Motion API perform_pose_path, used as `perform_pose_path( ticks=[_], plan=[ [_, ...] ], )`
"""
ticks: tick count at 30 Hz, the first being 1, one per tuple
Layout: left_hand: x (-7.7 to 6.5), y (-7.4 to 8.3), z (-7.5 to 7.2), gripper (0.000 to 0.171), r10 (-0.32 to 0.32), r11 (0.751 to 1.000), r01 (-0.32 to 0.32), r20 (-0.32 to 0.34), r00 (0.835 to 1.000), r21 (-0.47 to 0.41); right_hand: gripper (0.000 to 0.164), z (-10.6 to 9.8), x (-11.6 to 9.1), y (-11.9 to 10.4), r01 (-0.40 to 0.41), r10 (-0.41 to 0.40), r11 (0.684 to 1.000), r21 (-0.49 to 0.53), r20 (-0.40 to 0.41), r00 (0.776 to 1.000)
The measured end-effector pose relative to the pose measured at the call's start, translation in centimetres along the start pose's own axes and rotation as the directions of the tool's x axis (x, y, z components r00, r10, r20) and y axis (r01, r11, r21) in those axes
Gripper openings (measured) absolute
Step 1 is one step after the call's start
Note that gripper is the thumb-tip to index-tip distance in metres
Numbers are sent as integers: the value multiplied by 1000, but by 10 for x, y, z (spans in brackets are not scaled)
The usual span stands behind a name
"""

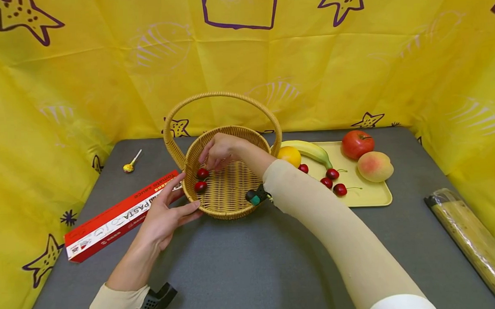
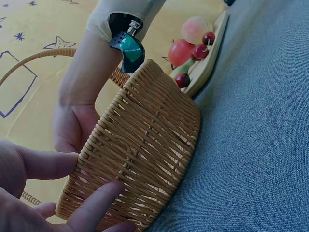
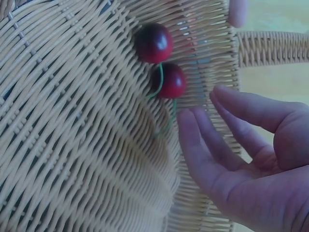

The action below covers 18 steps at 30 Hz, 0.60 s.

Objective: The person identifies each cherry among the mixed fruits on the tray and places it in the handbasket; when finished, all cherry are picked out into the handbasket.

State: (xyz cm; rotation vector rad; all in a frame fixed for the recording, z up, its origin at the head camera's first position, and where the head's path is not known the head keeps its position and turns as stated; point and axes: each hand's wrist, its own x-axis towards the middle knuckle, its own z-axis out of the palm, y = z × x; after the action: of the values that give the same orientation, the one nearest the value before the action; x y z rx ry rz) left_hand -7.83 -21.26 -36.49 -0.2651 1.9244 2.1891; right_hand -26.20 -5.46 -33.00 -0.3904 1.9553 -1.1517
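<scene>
Round wicker basket [image 1: 228,192], ribbed weave, on grey desk [image 1: 252,265]; mouth up, arched handle [image 1: 222,94] spanning left–right. Two glossy cherries [image 1: 200,187] inside, by left wall. Left hand [image 1: 165,220]: fingers spread against rim and wall. Right hand [image 1: 223,150]: loosely curved, thumb apart, near cherries. Right forearm [image 1: 312,207] crosses right rim. Pasta box [image 1: 121,216] left, fruit tray [image 1: 371,197] right.

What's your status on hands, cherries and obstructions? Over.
Left hand touching basket rim. Right hand inside, gripping nothing. Two cherries in the basket, more on the tray. Nothing seen blocking the right hand.
</scene>
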Motion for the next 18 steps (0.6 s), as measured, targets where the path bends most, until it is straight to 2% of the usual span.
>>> perform_pose_path(
  ticks=[9, 18],
  plan=[
    [0, 2, 3, 87, 2, 1000, -2, -3, 1000, 6, 34, -5, -16, -3, 47, -48, 999, 26, 37, 998],
    [0, 1, 2, 87, 3, 1000, -3, 2, 1000, 18, 34, -1, -31, -3, 119, -122, 991, 67, 41, 992]
  ],
)
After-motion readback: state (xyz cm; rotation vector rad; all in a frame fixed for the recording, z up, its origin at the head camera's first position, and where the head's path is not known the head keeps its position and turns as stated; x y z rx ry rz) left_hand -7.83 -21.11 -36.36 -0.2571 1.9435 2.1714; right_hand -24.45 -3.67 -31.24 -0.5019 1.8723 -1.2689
